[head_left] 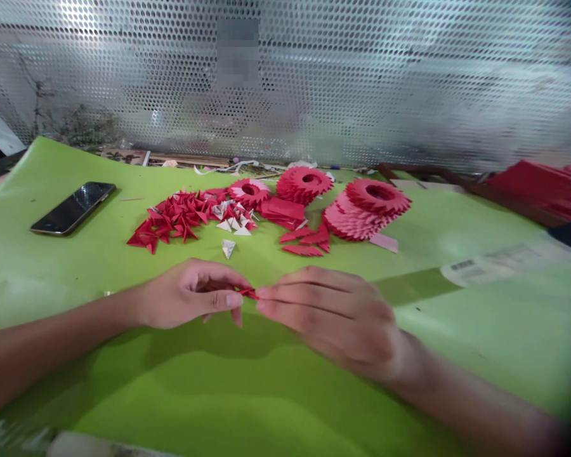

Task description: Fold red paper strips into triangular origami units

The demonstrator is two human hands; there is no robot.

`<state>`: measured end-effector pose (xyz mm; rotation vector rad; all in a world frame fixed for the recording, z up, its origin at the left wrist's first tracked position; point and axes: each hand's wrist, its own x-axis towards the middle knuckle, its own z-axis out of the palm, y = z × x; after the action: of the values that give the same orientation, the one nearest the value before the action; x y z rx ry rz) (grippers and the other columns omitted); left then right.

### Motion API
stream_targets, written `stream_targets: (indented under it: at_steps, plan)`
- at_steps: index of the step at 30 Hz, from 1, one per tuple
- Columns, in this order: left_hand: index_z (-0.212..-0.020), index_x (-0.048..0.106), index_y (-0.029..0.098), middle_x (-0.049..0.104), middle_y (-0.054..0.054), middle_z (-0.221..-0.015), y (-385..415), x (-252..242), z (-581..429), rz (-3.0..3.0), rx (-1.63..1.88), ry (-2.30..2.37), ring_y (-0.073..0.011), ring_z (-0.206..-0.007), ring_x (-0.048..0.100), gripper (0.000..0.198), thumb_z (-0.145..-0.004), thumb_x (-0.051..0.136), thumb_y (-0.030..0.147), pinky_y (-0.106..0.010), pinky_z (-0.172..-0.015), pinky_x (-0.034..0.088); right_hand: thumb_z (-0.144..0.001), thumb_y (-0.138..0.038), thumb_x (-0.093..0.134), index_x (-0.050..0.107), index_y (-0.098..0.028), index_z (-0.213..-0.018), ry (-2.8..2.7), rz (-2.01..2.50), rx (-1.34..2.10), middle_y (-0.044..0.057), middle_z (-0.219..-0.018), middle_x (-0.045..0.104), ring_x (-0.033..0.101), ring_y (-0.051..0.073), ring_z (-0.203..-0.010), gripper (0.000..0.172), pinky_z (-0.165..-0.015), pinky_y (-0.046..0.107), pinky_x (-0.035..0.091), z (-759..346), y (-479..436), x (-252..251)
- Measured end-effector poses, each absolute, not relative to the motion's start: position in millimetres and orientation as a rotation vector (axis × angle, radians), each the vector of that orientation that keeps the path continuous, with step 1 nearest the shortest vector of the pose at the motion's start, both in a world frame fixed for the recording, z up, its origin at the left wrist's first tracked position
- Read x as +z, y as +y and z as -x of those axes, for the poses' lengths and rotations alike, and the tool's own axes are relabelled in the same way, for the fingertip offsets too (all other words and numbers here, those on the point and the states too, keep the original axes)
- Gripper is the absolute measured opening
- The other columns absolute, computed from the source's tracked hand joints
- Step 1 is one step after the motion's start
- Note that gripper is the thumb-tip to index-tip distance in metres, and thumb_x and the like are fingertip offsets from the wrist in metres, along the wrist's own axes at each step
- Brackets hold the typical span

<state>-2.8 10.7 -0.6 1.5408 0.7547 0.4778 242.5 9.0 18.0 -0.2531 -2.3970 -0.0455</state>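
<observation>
My left hand (pixel 190 295) and my right hand (pixel 333 320) meet over the green sheet (pixel 76 285), their fingertips pinching a small folded red paper piece (pixel 247 293) between them. Most of that piece is hidden by my fingers. Just beyond my hands lie a heap of folded red paper triangles (pixel 171 217) and a few white triangles (pixel 233 223), with one white triangle (pixel 228 248) apart from them. Farther back stand several red rings of folded paper units (pixel 371 203) and a small stack of red paper (pixel 276 212).
A black smartphone (pixel 73 208) lies on the green sheet at the left. A printed label sheet (pixel 504 266) lies at the right, with more red paper (pixel 542 187) behind it. A perforated metal screen (pixel 285 76) rises behind the table.
</observation>
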Motion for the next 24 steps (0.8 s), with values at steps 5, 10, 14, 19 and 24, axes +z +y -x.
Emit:
stream_targets:
  at_steps: [5, 10, 14, 19, 24]
  plan:
    - [-0.111, 0.070, 0.017, 0.075, -0.005, -0.091, 10, -1, 3, -1.609, 0.448, 0.781, -0.0114, -0.070, 0.059, 0.027, -0.097, 0.058, 0.037, -0.020, -0.060, 0.044, -0.100, -0.010, 0.051, 0.070, -0.014, -0.100, -2.475, 0.256, -0.067, 0.002, -0.101, 0.078, 0.071, 0.010, -0.090, 0.020, -0.089, 0.023, 0.057, -244, 10, 21]
    - [-0.111, 0.071, 0.017, 0.075, -0.005, -0.093, 8, 1, 3, -1.720, 0.387, 0.814, -0.0163, -0.079, 0.065, 0.031, -0.097, 0.058, 0.042, -0.024, -0.065, 0.046, -0.096, -0.005, 0.056, 0.070, -0.012, -0.100, -2.497, 0.253, -0.007, 0.003, -0.098, 0.078, 0.069, 0.013, -0.086, 0.016, -0.081, 0.028, 0.059, -245, 11, 20]
    - [-0.106, 0.071, 0.015, 0.074, -0.005, -0.089, 6, 2, 1, -1.764, 0.365, 0.819, -0.0157, -0.075, 0.062, 0.032, -0.096, 0.058, 0.042, -0.024, -0.062, 0.044, -0.097, -0.007, 0.055, 0.070, -0.012, -0.102, -2.510, 0.221, 0.055, 0.004, -0.098, 0.077, 0.069, 0.012, -0.087, 0.016, -0.082, 0.026, 0.060, -241, 9, 18]
    - [-0.100, 0.071, 0.014, 0.070, -0.003, -0.084, 5, 2, -3, -1.841, 0.400, 0.825, -0.0135, -0.070, 0.058, 0.028, -0.096, 0.059, 0.038, -0.022, -0.058, 0.041, -0.093, -0.006, 0.063, 0.069, -0.011, -0.104, -2.354, 0.158, 0.120, 0.004, -0.096, 0.078, 0.071, 0.011, -0.085, 0.013, -0.084, 0.026, 0.061, -234, 11, 4]
    - [-0.095, 0.069, 0.013, 0.065, -0.002, -0.079, 7, 0, -2, -1.779, 0.445, 0.785, -0.0118, -0.066, 0.055, 0.029, -0.096, 0.059, 0.040, -0.021, -0.056, 0.040, -0.087, -0.010, 0.072, 0.069, -0.015, -0.104, -2.258, 0.273, 0.110, 0.003, -0.096, 0.078, 0.071, 0.014, -0.084, 0.018, -0.074, 0.028, 0.062, -233, 16, -1]
